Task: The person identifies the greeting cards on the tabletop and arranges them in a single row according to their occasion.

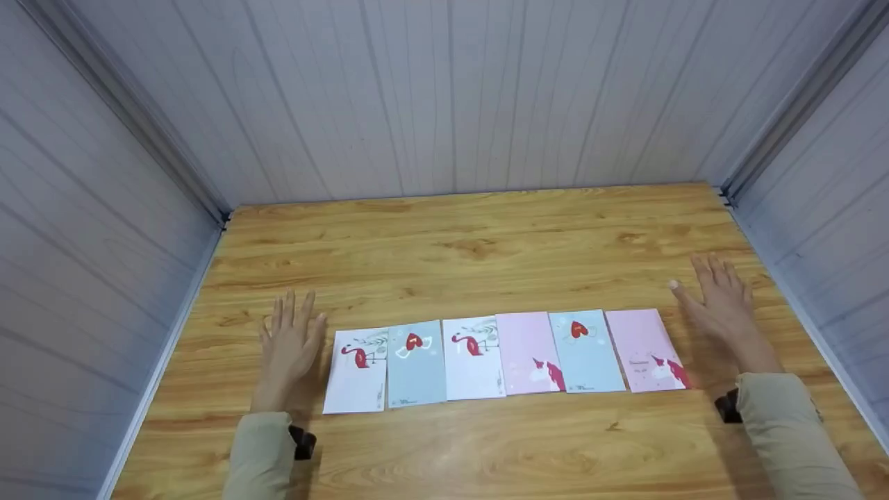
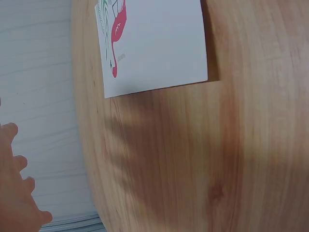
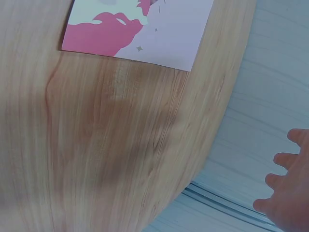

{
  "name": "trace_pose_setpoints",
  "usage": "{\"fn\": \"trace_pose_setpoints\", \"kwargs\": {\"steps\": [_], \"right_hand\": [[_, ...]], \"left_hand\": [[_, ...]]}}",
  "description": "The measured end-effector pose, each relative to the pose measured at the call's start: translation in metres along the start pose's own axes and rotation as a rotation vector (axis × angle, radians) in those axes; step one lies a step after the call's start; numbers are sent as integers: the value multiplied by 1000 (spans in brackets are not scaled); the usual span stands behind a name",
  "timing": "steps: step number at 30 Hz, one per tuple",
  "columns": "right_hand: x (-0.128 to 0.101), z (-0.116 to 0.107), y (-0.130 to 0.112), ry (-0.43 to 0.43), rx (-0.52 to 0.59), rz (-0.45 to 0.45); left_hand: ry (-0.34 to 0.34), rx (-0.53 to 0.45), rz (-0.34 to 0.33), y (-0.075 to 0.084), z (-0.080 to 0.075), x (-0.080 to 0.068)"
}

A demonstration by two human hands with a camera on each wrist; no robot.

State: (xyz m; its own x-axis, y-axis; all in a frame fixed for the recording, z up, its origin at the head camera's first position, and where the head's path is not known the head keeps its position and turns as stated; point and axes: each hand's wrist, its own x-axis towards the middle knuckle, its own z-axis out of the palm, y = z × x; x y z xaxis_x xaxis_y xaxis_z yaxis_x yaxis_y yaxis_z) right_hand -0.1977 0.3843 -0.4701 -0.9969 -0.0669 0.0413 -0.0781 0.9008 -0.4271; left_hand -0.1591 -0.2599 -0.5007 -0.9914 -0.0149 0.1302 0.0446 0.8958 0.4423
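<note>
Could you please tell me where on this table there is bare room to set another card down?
Free: the table beyond the row of cards, and the near strip. Crowded: the row itself, flanked by the left hand and right hand.

Beige sleeves [image 1: 792, 430], black wrist mounts [image 1: 727, 406]

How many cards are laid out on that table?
6, side by side in one row on the table between the two hands: flamingo card, blue heart card, second flamingo card, pink card, second blue heart card, second pink card. None seems hidden.
</note>
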Motion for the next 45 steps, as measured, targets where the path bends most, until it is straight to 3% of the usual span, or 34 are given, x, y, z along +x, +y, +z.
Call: {"fn": "trace_pose_setpoints", "kwargs": {"steps": [6, 10, 14, 17, 21, 25, 28, 30, 34, 39, 45], "right_hand": [[0, 1, 0, 14, 49, 6], [0, 1, 1, 71, 148, 28], [-2, 2, 0, 145, 352, 95], [-3, 2, -4, 172, 552, 200], [-2, 6, -12, 191, 817, 326], [20, 39, 20, 236, 1025, 380], [47, 75, 59, 293, 1101, 382], [56, 88, 65, 312, 1165, 367], [50, 85, 26, 251, 1296, 350], [32, 71, -47, 176, 1307, 325], [36, 99, -72, 88, 1365, 307]], "left_hand": [[21, -72, -26, -3, 2, -1], [55, -171, -44, -5, 0, -2], [63, -334, -106, -4, -3, -2], [65, -437, -176, -3, -4, -2], [59, -477, -243, -4, -2, -2], [58, -496, -279, -4, 1, -3], [46, -506, -304, -5, 2, -3], [28, -506, -331, -5, 4, -2], [0, -475, -353, -7, 6, -1], [-5, -452, -336, -8, 10, 1], [-25, -451, -341, -9, 15, 3]]}}
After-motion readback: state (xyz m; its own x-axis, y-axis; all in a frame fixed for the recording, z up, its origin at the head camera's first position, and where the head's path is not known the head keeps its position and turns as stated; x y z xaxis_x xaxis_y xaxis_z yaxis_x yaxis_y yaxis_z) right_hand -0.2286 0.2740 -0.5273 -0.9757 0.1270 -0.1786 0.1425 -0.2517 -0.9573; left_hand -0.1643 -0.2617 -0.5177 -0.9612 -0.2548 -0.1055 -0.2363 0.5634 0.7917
